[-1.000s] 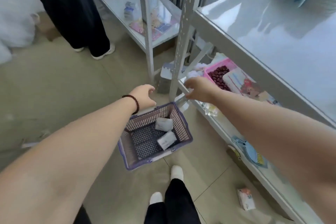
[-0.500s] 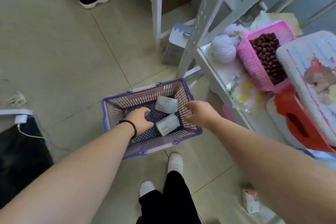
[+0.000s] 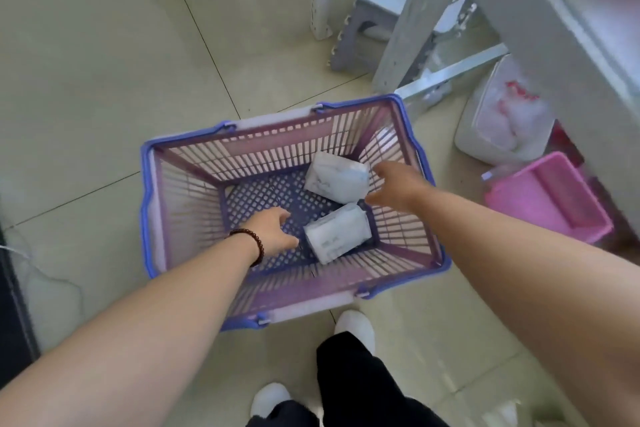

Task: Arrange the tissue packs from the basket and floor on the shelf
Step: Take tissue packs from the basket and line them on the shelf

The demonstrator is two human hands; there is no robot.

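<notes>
Hands reach into the basket (image 3: 152, 204) on the floor, the left hand (image 3: 273, 230) with fingers loosely spread just beside the near pack (image 3: 337, 236), the right hand (image 3: 398, 187) spread beside the far pack (image 3: 336, 180), neither gripping.

Head view, steeply down, close over basket (image 3: 412, 135)

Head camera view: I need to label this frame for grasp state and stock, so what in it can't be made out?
- Print on both tissue packs in the basket: too blurred to read.
- Shelf surface: cut off by the top-right edge, so any packs already placed are unseen.
- Right hand: contact with the far pack is unclear; fingertips overlap its edge.
- Left hand: its palm faces away from the camera.
</notes>
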